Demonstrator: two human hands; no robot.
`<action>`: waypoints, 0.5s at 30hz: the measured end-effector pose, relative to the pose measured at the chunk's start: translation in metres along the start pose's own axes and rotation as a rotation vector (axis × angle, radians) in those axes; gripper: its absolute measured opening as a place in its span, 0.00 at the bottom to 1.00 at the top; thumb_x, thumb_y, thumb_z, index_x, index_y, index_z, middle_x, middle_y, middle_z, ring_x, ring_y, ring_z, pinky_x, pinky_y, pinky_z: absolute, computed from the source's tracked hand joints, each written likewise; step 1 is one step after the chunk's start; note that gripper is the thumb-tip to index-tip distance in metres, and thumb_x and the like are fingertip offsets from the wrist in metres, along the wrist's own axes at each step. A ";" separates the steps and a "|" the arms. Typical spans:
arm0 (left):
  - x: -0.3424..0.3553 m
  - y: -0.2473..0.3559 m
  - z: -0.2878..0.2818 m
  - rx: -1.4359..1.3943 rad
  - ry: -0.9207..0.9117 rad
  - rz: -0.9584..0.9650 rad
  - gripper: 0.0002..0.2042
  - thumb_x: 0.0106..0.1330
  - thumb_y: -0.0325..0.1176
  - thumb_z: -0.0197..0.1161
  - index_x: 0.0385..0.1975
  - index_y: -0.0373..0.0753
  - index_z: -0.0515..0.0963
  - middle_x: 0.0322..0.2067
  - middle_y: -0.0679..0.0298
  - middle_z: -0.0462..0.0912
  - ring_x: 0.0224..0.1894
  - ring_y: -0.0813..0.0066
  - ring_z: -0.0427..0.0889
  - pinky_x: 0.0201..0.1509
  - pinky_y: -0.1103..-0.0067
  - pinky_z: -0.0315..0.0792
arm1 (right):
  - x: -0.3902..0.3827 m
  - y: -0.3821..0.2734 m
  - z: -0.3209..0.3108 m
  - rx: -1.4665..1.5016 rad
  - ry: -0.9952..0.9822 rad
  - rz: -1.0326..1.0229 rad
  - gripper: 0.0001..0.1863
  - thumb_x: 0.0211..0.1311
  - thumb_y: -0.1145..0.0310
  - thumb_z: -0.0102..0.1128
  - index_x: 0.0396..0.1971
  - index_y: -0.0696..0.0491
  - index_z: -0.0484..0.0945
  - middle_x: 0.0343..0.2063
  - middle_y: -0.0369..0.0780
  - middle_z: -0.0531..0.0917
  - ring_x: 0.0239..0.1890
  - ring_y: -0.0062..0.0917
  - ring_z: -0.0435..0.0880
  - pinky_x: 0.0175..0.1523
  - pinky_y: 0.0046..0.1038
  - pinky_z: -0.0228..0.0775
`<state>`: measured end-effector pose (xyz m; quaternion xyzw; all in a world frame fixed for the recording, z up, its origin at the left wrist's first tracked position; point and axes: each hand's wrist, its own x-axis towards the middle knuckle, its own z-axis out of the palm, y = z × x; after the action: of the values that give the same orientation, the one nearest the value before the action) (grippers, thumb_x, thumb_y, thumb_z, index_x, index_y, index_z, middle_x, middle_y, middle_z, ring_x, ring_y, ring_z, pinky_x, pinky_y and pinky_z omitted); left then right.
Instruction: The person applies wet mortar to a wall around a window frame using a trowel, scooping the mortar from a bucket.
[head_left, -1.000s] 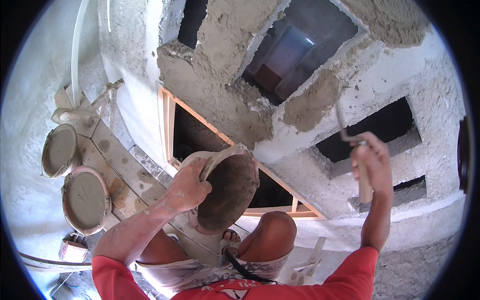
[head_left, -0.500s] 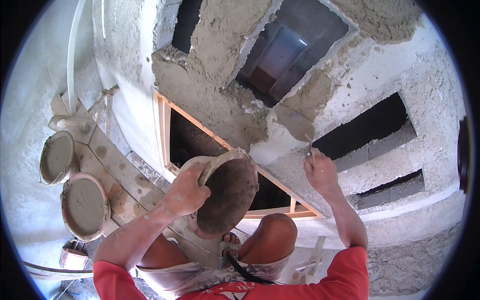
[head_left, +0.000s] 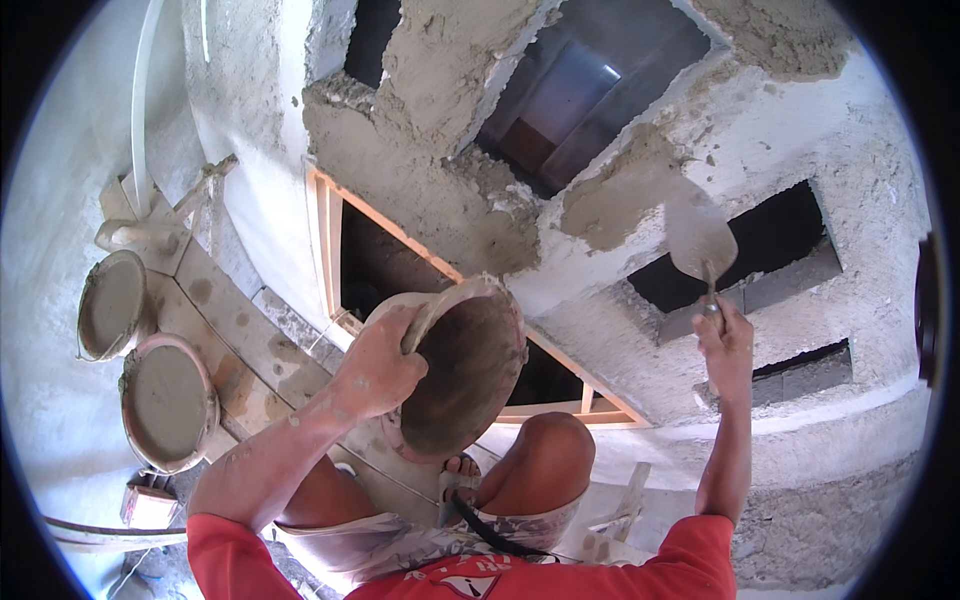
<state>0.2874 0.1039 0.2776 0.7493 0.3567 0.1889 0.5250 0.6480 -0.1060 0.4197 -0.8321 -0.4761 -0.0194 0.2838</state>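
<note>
My left hand is closed on the rim of a mortar-smeared bucket, which tilts with its mouth toward the right. Only a coating of mortar shows on its inside; the bottom is in shadow. Out to the right, my right hand grips the handle of a trowel, its blade pointing up in front of the wall's long dark opening. Fresh wet mortar covers a patch of wall beside the square opening, left of the trowel blade.
Two buckets full of mortar stand at the left on planks. A wooden frame surrounds a dark triangular opening ahead of my knees. Rectangular openings cut through the wall on the right. A small reddish box sits lower left.
My right hand has swung the trowel right, from the wall near the square opening to the long opening. The mortar patch there looks larger. The bucket has shifted slightly up and right.
</note>
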 end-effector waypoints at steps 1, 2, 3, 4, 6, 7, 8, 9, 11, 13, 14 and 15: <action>-0.002 -0.004 0.001 -0.001 0.026 0.013 0.28 0.53 0.24 0.59 0.59 0.33 0.73 0.41 0.42 0.83 0.47 0.47 0.83 0.55 0.65 0.74 | -0.009 0.003 0.000 -0.044 0.016 -0.008 0.13 0.65 0.70 0.64 0.46 0.61 0.79 0.17 0.34 0.68 0.21 0.17 0.64 0.28 0.25 0.60; -0.004 -0.002 -0.002 -0.088 0.029 -0.003 0.29 0.53 0.24 0.58 0.61 0.33 0.73 0.39 0.46 0.84 0.44 0.56 0.84 0.54 0.68 0.74 | -0.017 0.004 -0.003 -0.089 0.033 -0.019 0.13 0.65 0.70 0.64 0.46 0.61 0.79 0.16 0.34 0.68 0.20 0.17 0.65 0.28 0.25 0.60; -0.002 0.000 -0.006 -0.118 0.031 -0.011 0.29 0.53 0.23 0.58 0.61 0.33 0.73 0.38 0.49 0.84 0.43 0.59 0.84 0.53 0.70 0.74 | -0.021 0.001 -0.005 -0.134 0.049 -0.032 0.13 0.65 0.70 0.63 0.46 0.61 0.79 0.16 0.34 0.67 0.20 0.17 0.65 0.28 0.25 0.60; -0.005 -0.001 -0.011 -0.131 0.036 -0.050 0.29 0.53 0.23 0.58 0.61 0.33 0.73 0.37 0.51 0.84 0.42 0.63 0.83 0.53 0.71 0.74 | -0.028 -0.013 0.007 -0.085 0.062 0.015 0.13 0.64 0.73 0.63 0.47 0.61 0.78 0.15 0.35 0.66 0.20 0.17 0.66 0.28 0.25 0.60; -0.005 -0.008 -0.013 -0.176 0.054 -0.089 0.29 0.53 0.23 0.58 0.60 0.32 0.74 0.36 0.56 0.84 0.41 0.69 0.81 0.52 0.73 0.74 | -0.037 -0.027 0.014 -0.103 -0.174 -0.084 0.15 0.63 0.75 0.63 0.48 0.61 0.78 0.15 0.35 0.67 0.20 0.18 0.66 0.29 0.25 0.61; -0.001 -0.013 -0.008 -0.200 0.063 -0.086 0.29 0.52 0.23 0.58 0.60 0.32 0.75 0.35 0.59 0.84 0.41 0.71 0.80 0.52 0.74 0.74 | -0.041 -0.030 0.019 -0.109 -0.288 -0.129 0.16 0.62 0.75 0.63 0.49 0.62 0.78 0.15 0.36 0.67 0.20 0.19 0.66 0.29 0.25 0.62; -0.001 -0.011 -0.010 -0.219 0.063 -0.120 0.28 0.53 0.23 0.58 0.59 0.31 0.75 0.36 0.59 0.84 0.41 0.70 0.80 0.53 0.74 0.73 | -0.043 -0.040 0.024 -0.163 -0.431 -0.179 0.18 0.58 0.77 0.65 0.49 0.61 0.76 0.19 0.40 0.74 0.21 0.25 0.74 0.32 0.31 0.68; -0.003 -0.010 -0.008 -0.217 0.079 -0.126 0.28 0.53 0.23 0.58 0.59 0.31 0.75 0.36 0.59 0.84 0.41 0.71 0.80 0.52 0.75 0.73 | -0.047 -0.049 0.037 -0.204 -0.479 -0.282 0.17 0.58 0.76 0.65 0.48 0.60 0.76 0.22 0.41 0.77 0.24 0.28 0.77 0.33 0.33 0.71; -0.003 -0.006 -0.006 -0.213 0.113 -0.111 0.28 0.53 0.23 0.58 0.59 0.31 0.75 0.36 0.59 0.84 0.41 0.71 0.79 0.52 0.75 0.73 | -0.050 -0.071 0.067 -0.288 -0.542 -0.499 0.16 0.58 0.74 0.65 0.46 0.58 0.76 0.29 0.45 0.81 0.29 0.34 0.83 0.37 0.38 0.76; -0.007 0.001 -0.008 -0.202 0.106 -0.105 0.28 0.53 0.23 0.56 0.60 0.31 0.75 0.35 0.60 0.83 0.39 0.73 0.78 0.51 0.75 0.73 | -0.048 -0.087 0.095 -0.425 -0.648 -0.543 0.19 0.58 0.73 0.64 0.50 0.58 0.75 0.33 0.45 0.81 0.36 0.40 0.83 0.40 0.41 0.76; -0.006 0.000 -0.007 -0.225 0.113 -0.065 0.29 0.53 0.23 0.56 0.60 0.31 0.75 0.35 0.61 0.83 0.39 0.73 0.78 0.50 0.76 0.73 | -0.044 -0.093 0.106 -0.503 -0.690 -0.568 0.20 0.58 0.72 0.63 0.51 0.58 0.74 0.35 0.46 0.81 0.39 0.42 0.83 0.42 0.43 0.76; -0.006 0.000 -0.006 -0.247 0.118 -0.026 0.29 0.53 0.23 0.56 0.60 0.31 0.75 0.35 0.61 0.83 0.39 0.74 0.78 0.50 0.76 0.73 | -0.037 -0.098 0.119 -0.578 -0.691 -0.605 0.20 0.59 0.72 0.62 0.51 0.58 0.74 0.36 0.46 0.81 0.41 0.42 0.83 0.43 0.41 0.76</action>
<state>0.2796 0.1032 0.2808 0.6617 0.3707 0.2681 0.5940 0.5202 -0.0387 0.3530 -0.6598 -0.7354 0.0445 -0.1479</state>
